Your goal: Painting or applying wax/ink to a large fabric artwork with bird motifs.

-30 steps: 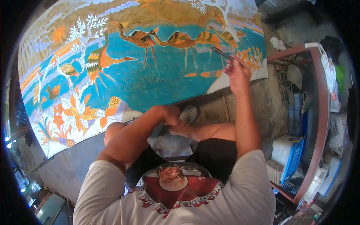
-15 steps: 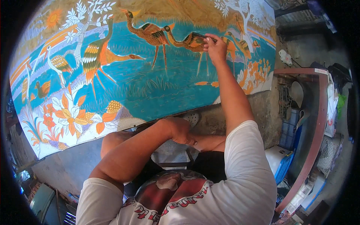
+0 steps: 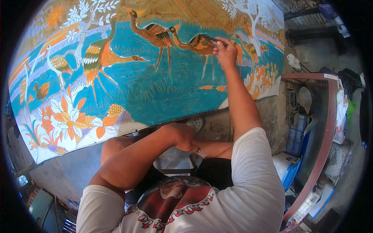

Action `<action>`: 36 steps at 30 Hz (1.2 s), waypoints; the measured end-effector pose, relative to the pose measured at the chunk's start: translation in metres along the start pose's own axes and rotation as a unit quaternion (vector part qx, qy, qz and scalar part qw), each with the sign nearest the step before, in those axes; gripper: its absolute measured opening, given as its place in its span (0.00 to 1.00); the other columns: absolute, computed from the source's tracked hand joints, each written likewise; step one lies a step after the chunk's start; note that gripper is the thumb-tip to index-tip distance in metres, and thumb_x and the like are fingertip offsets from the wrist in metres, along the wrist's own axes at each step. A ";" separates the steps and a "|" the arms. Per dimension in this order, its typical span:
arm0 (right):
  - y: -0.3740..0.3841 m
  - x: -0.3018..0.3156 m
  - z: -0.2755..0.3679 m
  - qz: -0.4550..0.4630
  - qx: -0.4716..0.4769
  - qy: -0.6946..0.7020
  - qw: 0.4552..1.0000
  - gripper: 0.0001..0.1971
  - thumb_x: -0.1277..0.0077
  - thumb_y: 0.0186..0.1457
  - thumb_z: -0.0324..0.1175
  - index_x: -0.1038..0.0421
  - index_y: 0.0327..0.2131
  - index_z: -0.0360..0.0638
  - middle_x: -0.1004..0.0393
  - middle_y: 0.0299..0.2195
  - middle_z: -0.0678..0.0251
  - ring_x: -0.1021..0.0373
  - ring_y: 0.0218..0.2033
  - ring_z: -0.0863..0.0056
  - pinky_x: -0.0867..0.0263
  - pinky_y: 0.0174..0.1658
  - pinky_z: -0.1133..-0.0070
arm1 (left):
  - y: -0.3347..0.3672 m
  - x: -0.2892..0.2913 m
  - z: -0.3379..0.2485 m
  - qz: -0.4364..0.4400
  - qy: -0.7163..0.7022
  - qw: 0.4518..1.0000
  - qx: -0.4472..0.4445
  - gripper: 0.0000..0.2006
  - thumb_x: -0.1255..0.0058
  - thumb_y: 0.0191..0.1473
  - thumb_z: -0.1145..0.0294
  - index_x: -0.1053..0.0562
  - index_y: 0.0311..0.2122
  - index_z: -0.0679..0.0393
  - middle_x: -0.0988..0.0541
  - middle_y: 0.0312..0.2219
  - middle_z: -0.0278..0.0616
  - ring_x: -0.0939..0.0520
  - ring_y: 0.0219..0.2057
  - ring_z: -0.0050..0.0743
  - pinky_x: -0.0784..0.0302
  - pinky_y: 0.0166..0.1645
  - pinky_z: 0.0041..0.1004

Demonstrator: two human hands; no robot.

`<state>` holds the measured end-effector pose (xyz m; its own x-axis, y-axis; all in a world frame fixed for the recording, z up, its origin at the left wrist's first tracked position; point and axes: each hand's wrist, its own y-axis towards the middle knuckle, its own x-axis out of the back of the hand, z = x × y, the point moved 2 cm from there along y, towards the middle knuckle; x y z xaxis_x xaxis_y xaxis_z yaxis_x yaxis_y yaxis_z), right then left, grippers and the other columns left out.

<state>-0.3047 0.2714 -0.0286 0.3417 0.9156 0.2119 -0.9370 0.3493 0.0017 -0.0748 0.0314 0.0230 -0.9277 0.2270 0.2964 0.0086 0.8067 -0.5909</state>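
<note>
My right hand point(image 3: 226, 51) pinches a slim dark paintbrush point(image 3: 211, 37) over the wing of a long-necked bird, right of the middle of a large painted panel point(image 3: 159, 103). The brush overlaps the dark wing, so I cannot tell whether its tip touches. Around it the panel shows several orange and brown birds, blue-green water, white trees and orange flowers. My left hand point(image 3: 184, 138) rests by my bent leg, below the panel's near edge. Its fingers curl downward, and what they hold, if anything, is hidden.
To the right stands a reddish-brown frame point(image 3: 330, 116) with a blue crate point(image 3: 297, 134) and a white-and-blue container point(image 3: 285, 167) inside it. A light perforated clog point(image 3: 196, 124) shows under the panel's near edge. Clutter lies at the lower left.
My right hand and the brush have shifted slightly right and down, and the fingers have changed their hold a little. My left hand stays at my leg. The whole view has shifted slightly.
</note>
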 end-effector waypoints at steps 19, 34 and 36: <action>0.008 -0.005 -0.002 0.037 -0.013 -0.022 0.999 0.09 0.49 0.62 0.26 0.23 0.45 0.38 0.20 0.36 0.60 0.27 0.25 0.82 0.25 0.29 0.80 | 0.003 -0.001 0.003 0.016 -0.006 1.000 0.018 0.30 0.51 0.55 0.39 0.21 0.41 0.60 0.19 0.36 0.60 0.19 0.41 0.62 0.26 0.46 0.49; 0.002 0.001 0.000 0.022 -0.023 -0.002 0.999 0.07 0.47 0.61 0.27 0.23 0.41 0.38 0.20 0.30 0.62 0.26 0.24 0.80 0.28 0.27 0.80 | 0.009 -0.001 0.010 0.038 0.007 0.999 0.006 0.29 0.55 0.57 0.38 0.19 0.36 0.58 0.18 0.28 0.56 0.19 0.35 0.61 0.26 0.43 0.49; -0.006 0.011 0.009 -0.048 -0.006 -0.057 0.997 0.10 0.49 0.63 0.30 0.25 0.43 0.34 0.22 0.32 0.60 0.26 0.26 0.77 0.24 0.29 0.79 | 0.009 -0.001 0.012 -0.010 0.018 1.000 -0.008 0.30 0.57 0.58 0.37 0.18 0.36 0.57 0.18 0.28 0.57 0.19 0.34 0.62 0.26 0.42 0.50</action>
<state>-0.2959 0.2778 -0.0176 0.4193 0.8494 0.3205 -0.8990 0.4378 0.0160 -0.0780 0.0325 0.0085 -0.9136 0.2297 0.3356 -0.0042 0.8199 -0.5725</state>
